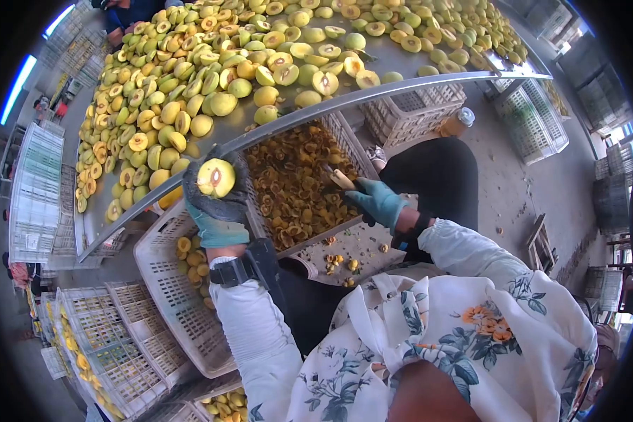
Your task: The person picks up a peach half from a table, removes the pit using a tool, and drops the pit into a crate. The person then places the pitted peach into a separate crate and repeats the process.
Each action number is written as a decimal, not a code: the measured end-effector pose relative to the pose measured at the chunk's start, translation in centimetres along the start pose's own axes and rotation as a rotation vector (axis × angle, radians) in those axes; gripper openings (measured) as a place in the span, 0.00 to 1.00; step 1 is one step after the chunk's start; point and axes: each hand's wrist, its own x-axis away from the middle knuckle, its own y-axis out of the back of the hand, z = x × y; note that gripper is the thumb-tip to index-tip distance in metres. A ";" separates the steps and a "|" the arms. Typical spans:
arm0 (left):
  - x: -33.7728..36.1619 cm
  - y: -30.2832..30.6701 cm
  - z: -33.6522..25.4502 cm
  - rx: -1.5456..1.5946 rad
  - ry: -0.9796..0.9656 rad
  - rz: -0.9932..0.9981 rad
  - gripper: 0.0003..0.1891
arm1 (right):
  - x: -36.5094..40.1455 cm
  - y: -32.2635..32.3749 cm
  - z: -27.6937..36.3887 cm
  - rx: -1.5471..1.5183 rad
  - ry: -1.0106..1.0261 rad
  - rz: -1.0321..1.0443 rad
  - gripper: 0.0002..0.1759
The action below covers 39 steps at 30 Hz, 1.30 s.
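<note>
My left hand (pixel 218 204), in a teal glove with a dark grey glove over it, is closed around a halved yellow-green fruit (pixel 216 178) that looks like a peach. Its cut face, with a brown centre, points up at me. My right hand (pixel 381 202), also teal-gloved, grips a wooden-handled pitting tool (pixel 341 178); its short metal tip points away over the crate and is hard to make out. Below and between both hands stands a crate (pixel 341 133) filled with brown, scooped-out fruit scraps (pixel 295 186). The tool and the fruit are apart.
A metal table (pixel 401 81) ahead is heaped with halved fruits (pixel 190 77). To my left, a white basket (pixel 169 281) holds more fruit, with stacked crates (pixel 112 337) beyond. Another crate (pixel 415 112) and a bottle (pixel 457 122) stand under the table. Scraps (pixel 341 264) lie near my lap.
</note>
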 end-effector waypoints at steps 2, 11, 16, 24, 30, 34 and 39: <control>0.1 -0.5 0.6 -0.061 -0.013 0.077 0.14 | -0.8 0.8 -0.2 0.079 0.274 -0.115 0.27; 1.1 -4.1 0.8 -0.548 -0.226 0.262 0.18 | 0.6 1.4 9.0 0.466 0.746 -0.136 0.20; 1.1 -5.4 -0.2 -0.805 -0.350 0.245 0.13 | -1.5 0.2 9.1 0.415 0.808 -0.112 0.18; 1.6 -6.8 0.3 -0.590 -0.340 0.138 0.12 | -2.2 -0.5 9.6 0.429 0.629 -0.048 0.21; 1.5 -6.3 2.8 -0.298 -0.130 0.016 0.14 | -2.3 -1.8 8.9 0.310 0.491 0.031 0.22; 0.7 -4.0 5.7 -0.856 -0.491 -0.014 0.15 | -2.6 -2.4 8.3 0.095 0.486 0.114 0.24; -0.3 -5.8 4.4 0.081 0.137 -0.005 0.21 | -3.3 -3.5 7.6 -0.222 0.371 0.278 0.24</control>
